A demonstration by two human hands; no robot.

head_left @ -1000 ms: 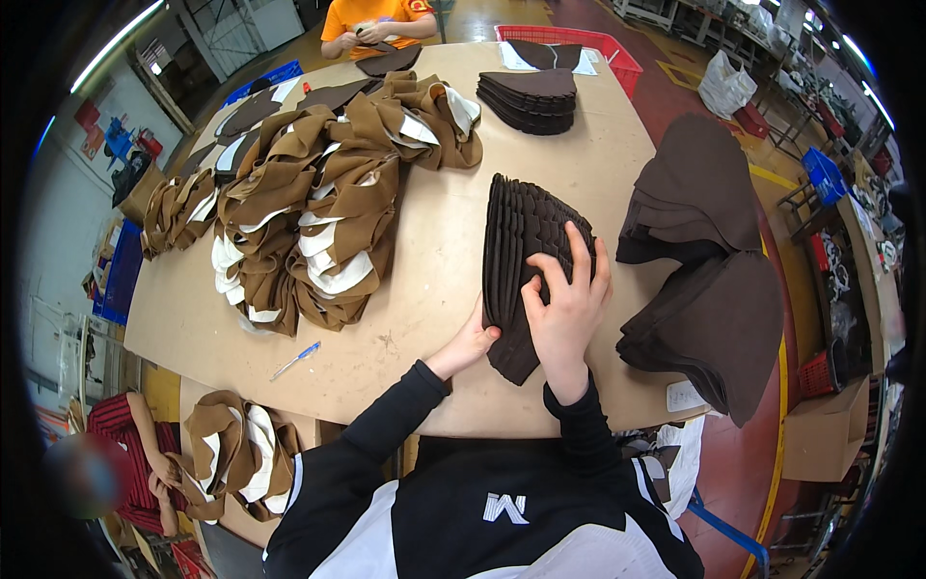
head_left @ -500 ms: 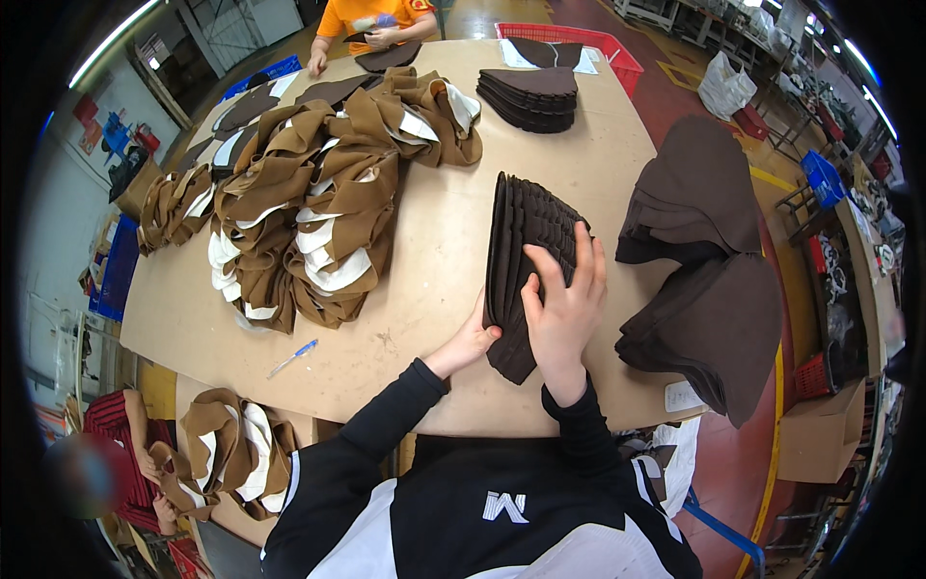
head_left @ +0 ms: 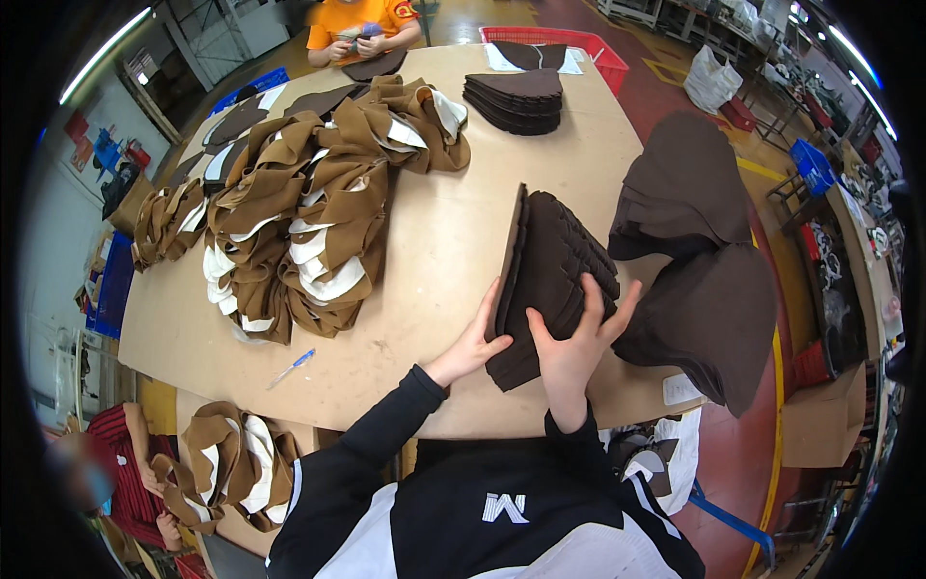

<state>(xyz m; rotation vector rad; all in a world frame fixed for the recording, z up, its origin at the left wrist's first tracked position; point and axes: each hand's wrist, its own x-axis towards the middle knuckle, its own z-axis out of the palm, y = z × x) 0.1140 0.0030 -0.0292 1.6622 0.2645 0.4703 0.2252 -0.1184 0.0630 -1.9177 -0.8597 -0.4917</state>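
A thick stack of dark brown fabric pieces (head_left: 555, 256) leans up off the table in front of me. My left hand (head_left: 471, 345) grips its left side, thumb across the near face and fingers behind. Held there, a thin section of pieces (head_left: 513, 253) stands apart from the rest, with a narrow gap between. On the right part of the stack rests my right hand (head_left: 577, 345), its thumb and index finger pressed on the pieces and its other fingers spread past the right edge. To the right lie two larger piles of dark brown pieces (head_left: 680, 183), (head_left: 709, 323).
Brown and white pieces (head_left: 338, 207) are heaped at left, beside a blue pen (head_left: 292, 368). Another dark stack (head_left: 513, 101) and a red crate (head_left: 606, 60) are at the far side. A person in orange (head_left: 362, 24) works opposite; one in striped red (head_left: 135, 473) is lower left.
The stack has split, leaving a thin section at my left hand while the rest has tipped right. My right hand has shifted right and down. The far person's hands have come together.
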